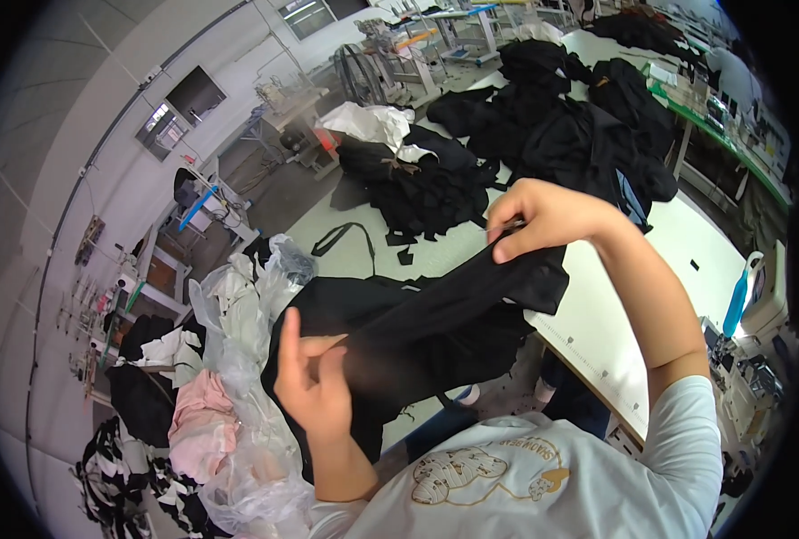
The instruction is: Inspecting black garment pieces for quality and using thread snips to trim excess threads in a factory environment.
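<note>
A long folded piece of black fabric [471, 292] stretches across in front of me, above the near edge of the table. My right hand [543, 220] pinches its upper edge between thumb and fingers, near its right end. At the fabric's left end is my left hand [314, 382], with its index finger raised and its thumb held apart. Its other fingertips reach the cloth's edge, where motion blurs the detail. More black cloth [318, 301] hangs beneath and behind the left hand, over the table edge.
Piles of black fabric [561, 126] and cut scraps [417, 180] cover the far side of the white table [597, 296]. A black strap [345, 235] lies on it. Clear plastic bags [256, 431] with pink cloth [203, 422] stand at left. A sewing machine [763, 305] is at right.
</note>
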`<act>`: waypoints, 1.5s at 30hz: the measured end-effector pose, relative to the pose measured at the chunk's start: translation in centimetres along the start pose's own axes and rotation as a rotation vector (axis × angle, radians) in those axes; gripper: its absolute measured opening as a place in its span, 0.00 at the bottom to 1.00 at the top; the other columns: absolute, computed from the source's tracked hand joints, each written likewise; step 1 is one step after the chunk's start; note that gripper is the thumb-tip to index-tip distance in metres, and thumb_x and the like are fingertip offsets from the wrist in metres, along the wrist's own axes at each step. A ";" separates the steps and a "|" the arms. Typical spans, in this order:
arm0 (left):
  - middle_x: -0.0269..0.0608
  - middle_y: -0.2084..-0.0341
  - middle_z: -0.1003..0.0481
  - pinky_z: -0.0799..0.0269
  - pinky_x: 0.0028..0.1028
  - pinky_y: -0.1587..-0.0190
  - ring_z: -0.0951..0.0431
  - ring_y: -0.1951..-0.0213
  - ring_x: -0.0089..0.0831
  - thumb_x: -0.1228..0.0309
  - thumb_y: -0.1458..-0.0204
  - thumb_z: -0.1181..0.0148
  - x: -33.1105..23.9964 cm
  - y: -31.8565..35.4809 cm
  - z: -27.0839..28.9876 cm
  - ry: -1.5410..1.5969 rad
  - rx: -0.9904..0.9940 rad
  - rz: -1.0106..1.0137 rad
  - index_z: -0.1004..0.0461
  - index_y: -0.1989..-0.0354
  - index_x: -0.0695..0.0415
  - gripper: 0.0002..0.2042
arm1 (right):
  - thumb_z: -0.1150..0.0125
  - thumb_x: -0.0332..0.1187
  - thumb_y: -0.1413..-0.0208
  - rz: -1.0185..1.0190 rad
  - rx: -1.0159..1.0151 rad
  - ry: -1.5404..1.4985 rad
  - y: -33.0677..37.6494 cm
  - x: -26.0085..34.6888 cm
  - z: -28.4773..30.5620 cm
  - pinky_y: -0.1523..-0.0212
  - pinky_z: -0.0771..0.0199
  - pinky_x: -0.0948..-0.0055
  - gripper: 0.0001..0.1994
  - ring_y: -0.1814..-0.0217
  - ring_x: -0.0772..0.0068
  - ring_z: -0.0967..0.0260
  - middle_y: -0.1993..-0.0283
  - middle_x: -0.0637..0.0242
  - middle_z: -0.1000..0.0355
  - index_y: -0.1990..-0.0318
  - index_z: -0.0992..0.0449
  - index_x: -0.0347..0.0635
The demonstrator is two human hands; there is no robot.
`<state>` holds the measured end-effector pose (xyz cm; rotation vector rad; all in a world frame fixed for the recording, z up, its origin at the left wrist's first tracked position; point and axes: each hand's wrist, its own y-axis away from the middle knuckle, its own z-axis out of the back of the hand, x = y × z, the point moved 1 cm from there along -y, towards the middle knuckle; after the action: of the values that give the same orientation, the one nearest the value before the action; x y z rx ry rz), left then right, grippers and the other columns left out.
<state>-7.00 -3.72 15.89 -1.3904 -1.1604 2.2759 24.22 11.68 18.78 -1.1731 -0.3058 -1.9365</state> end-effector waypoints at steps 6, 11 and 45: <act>0.32 0.74 0.28 0.34 0.15 0.63 0.31 0.72 0.17 0.73 0.51 0.32 0.7 -1.8 4.8 0.363 -0.092 0.076 0.51 0.32 0.67 0.41 | 0.31 0.28 0.54 -0.029 -0.050 0.132 1.3 2.7 4.0 0.69 0.34 0.76 0.08 0.72 0.83 0.35 0.77 0.71 0.28 0.71 0.22 0.31; 0.36 0.76 0.29 0.30 0.22 0.58 0.28 0.70 0.24 0.74 0.51 0.32 0.1 -2.7 6.7 0.723 -0.121 0.059 0.54 0.32 0.69 0.43 | 0.31 0.28 0.54 -0.078 -0.033 0.133 1.4 3.6 4.8 0.70 0.37 0.79 0.08 0.73 0.86 0.37 0.77 0.73 0.29 0.72 0.22 0.32; 0.26 0.73 0.29 0.37 0.16 0.66 0.34 0.70 0.12 0.74 0.41 0.46 -2.4 -5.8 -2.2 0.619 0.112 0.283 0.26 0.64 0.64 0.05 | 0.31 0.29 0.51 0.045 0.013 -0.179 -2.6 7.9 -4.1 0.69 0.43 0.83 0.09 0.71 0.89 0.43 0.74 0.80 0.35 0.68 0.27 0.37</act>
<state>-5.07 -0.12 21.19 -2.1036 -0.6589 1.7978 17.95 6.73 23.62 -1.3362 -0.3827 -1.7915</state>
